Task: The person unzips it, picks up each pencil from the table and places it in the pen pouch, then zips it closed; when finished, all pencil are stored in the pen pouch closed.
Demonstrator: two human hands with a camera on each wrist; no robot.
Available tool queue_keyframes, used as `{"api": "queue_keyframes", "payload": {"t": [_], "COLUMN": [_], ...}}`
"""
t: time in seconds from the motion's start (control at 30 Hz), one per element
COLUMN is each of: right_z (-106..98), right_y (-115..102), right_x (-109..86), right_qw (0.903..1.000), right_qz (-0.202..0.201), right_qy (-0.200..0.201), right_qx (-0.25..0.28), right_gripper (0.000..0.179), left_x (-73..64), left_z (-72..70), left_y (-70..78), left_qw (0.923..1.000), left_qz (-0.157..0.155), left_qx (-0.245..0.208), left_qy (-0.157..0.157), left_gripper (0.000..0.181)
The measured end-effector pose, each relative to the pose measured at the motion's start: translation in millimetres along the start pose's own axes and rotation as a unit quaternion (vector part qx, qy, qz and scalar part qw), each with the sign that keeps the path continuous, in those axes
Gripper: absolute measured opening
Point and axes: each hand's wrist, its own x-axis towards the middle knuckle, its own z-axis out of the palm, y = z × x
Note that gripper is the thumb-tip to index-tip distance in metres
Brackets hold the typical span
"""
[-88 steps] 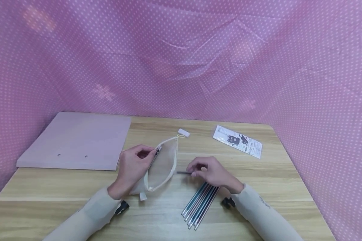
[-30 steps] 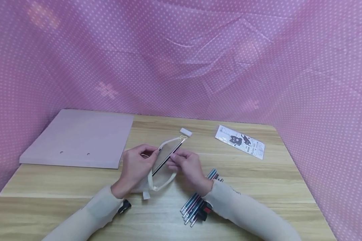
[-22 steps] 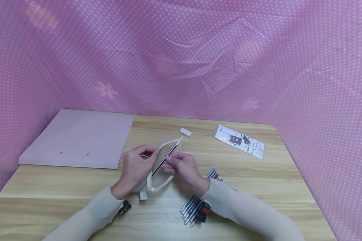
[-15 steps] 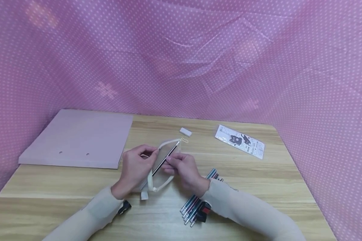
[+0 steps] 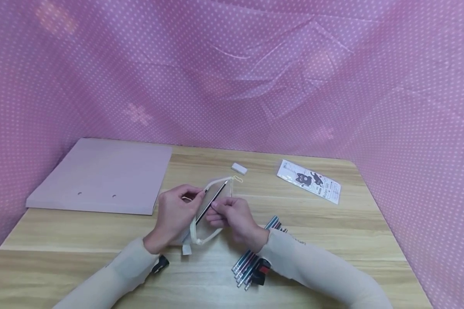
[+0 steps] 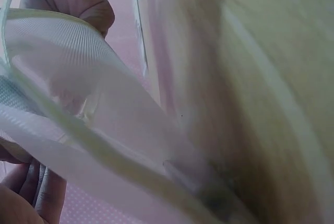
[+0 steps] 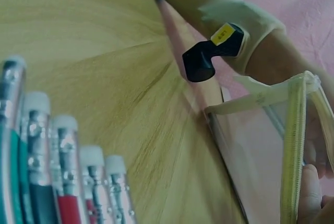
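Observation:
My left hand (image 5: 177, 210) pinches the near-left edge of a sheer, cream-trimmed zip pouch (image 5: 193, 234), whose mouth gapes open. Between finger and thumb, my right hand (image 5: 236, 216) holds a dark pencil (image 5: 219, 192) slanted across that mouth. The pencil's lower end is down inside the pouch, and its upper end leans towards the zip pull. In the left wrist view the mesh pouch wall (image 6: 120, 98) covers part of the scene. Beneath my right forearm lies a bundle of several pencils (image 5: 244, 267), their white erasers (image 7: 67, 123) lined up in the right wrist view.
A white eraser (image 5: 239, 168) lies beyond the pouch, and a packaged ruler set (image 5: 309, 181) is at the back right. The left back of the table holds a large pale pink folder (image 5: 104, 176). Pink dotted cloth (image 5: 232, 86) surrounds the table.
My right hand has come left from beside the pencil bundle to the pouch mouth with the dark pencil. Over the last second the pencil has slid slightly down and left. My left hand stays put.

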Motion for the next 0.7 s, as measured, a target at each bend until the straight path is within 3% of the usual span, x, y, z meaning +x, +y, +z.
{"api": "queue_keyframes", "payload": {"t": [0.23, 0.53, 0.7], "right_z": [-4.1, -16.3, -24.0], "right_y": [-7.9, -11.9, -18.3], "right_x": [-9.5, -9.7, -9.2], "right_qw": [0.9997, 0.9959, 0.9914], "right_qz": [-0.004, -0.02, -0.048], "right_qy": [0.001, 0.021, 0.02], "right_qx": [0.022, 0.085, 0.121], "right_gripper": [0.026, 0.009, 0.011], "left_x": [2.3, 2.0, 1.7], "left_z": [-1.8, -1.8, -3.2], "left_y": [1.6, 2.4, 2.2], "left_qw": [1.0, 0.9995, 0.9996], "left_qz": [-0.007, -0.026, -0.026], "left_qx": [0.003, 0.016, 0.013], "left_qy": [-0.002, -0.002, 0.003], "left_gripper": [0.008, 0.006, 0.005]}}
